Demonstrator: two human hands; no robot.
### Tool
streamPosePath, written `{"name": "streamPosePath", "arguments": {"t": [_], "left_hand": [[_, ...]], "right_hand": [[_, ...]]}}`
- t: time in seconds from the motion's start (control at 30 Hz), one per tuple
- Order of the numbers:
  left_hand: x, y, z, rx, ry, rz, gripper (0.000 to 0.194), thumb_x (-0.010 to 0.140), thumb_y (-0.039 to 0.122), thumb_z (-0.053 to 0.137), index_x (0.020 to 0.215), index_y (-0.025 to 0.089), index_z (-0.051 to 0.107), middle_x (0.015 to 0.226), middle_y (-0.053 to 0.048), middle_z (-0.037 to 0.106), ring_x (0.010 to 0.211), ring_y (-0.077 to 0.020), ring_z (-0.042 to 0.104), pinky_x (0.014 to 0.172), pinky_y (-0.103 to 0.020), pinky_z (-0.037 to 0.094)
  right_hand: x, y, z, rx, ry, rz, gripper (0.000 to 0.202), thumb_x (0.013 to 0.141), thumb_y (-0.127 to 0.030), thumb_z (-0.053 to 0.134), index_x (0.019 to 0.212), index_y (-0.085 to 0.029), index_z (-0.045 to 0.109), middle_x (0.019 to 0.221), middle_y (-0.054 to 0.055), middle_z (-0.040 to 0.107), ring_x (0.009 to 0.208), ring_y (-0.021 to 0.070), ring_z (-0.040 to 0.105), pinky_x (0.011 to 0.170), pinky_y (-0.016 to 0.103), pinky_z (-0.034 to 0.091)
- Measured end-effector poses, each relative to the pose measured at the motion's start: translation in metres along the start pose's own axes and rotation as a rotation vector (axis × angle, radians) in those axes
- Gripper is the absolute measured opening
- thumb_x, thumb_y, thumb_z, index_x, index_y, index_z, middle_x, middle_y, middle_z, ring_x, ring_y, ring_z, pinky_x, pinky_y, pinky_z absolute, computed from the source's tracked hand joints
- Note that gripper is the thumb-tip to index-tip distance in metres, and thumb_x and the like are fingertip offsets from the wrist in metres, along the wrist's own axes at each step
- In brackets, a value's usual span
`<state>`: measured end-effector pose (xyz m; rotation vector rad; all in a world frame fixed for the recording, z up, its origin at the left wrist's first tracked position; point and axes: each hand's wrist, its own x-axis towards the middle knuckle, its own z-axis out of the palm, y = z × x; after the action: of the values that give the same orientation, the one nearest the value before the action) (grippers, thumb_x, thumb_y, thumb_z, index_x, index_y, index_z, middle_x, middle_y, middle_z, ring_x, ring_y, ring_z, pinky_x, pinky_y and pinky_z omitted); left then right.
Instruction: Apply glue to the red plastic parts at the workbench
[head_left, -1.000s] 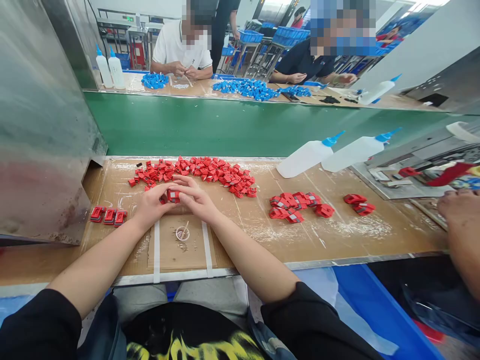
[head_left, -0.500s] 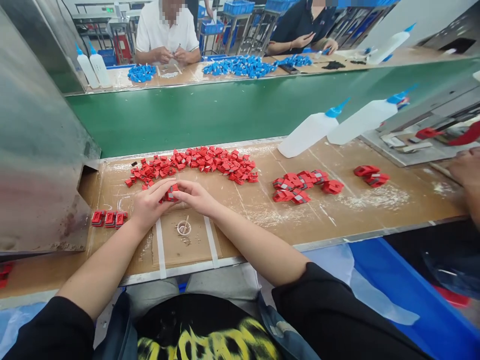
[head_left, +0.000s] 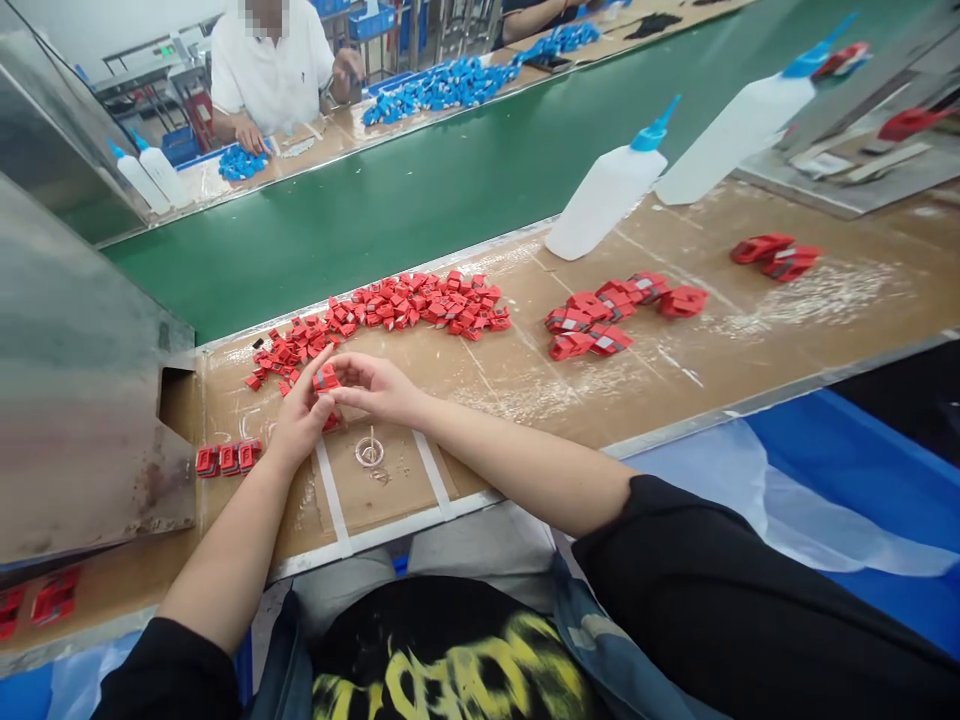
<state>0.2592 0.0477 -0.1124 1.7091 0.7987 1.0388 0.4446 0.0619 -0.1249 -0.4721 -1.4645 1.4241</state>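
Between my two hands is a small red part (head_left: 326, 378), with fingers of both hands closed on it. My left hand (head_left: 301, 415) holds it from the left side, and my right hand (head_left: 375, 386) pinches it from the right. Some more red shows just under the fingers, partly hidden. Behind my hands lies a heap of small red parts (head_left: 405, 302). Left of my left hand, three red pieces (head_left: 229, 458) stand in a row. A small round clear dish (head_left: 369, 453) with a thin stick in it sits nearer my body.
Two white bottles with blue tips, the nearer (head_left: 604, 205) and the farther (head_left: 739, 140), stand behind red assemblies (head_left: 600, 318). A metal housing (head_left: 82, 390) borders the left. Across the green belt (head_left: 420, 185), a person in white (head_left: 274, 75) works at blue parts (head_left: 442, 85).
The view has tilted and turned. My hands have shifted on the red part, showing more of it. The person opposite has moved one hand to the small blue pile and raised the other.
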Motion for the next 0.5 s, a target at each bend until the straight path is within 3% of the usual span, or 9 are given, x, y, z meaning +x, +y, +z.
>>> {"name": "streamPosePath", "arguments": {"t": [0.17,0.33,0.5], "left_hand": [[-0.001,0.0,0.001,0.028,0.063,0.009,0.074,0.092,0.065,0.064,0.151,0.022,0.053,0.14,-0.017,0.062,0.091,-0.024,0.073,0.07,-0.032,0.063],[-0.004,0.0,0.002,-0.072,0.043,-0.055,0.071,0.094,0.062,0.062,0.154,0.026,0.048,0.136,-0.016,0.064,0.075,-0.0182,0.07,0.057,-0.029,0.059],[-0.008,0.004,0.005,0.031,0.127,-0.062,0.076,0.091,0.068,0.063,0.152,0.024,0.052,0.13,-0.015,0.068,0.085,-0.0242,0.073,0.061,-0.031,0.061]], "right_hand": [[0.002,0.002,-0.001,0.061,-0.035,-0.012,0.052,0.085,-0.048,0.083,0.119,-0.015,0.064,0.114,0.01,0.072,0.106,0.0214,0.07,0.097,0.036,0.059],[0.002,-0.006,0.003,0.089,-0.048,-0.001,0.05,0.086,-0.048,0.082,0.119,-0.015,0.064,0.114,0.01,0.071,0.106,0.0212,0.07,0.096,0.037,0.059],[-0.004,-0.018,0.012,0.049,-0.031,-0.044,0.044,0.091,-0.049,0.077,0.116,-0.016,0.062,0.111,0.008,0.068,0.104,0.0197,0.067,0.097,0.034,0.057]]}}
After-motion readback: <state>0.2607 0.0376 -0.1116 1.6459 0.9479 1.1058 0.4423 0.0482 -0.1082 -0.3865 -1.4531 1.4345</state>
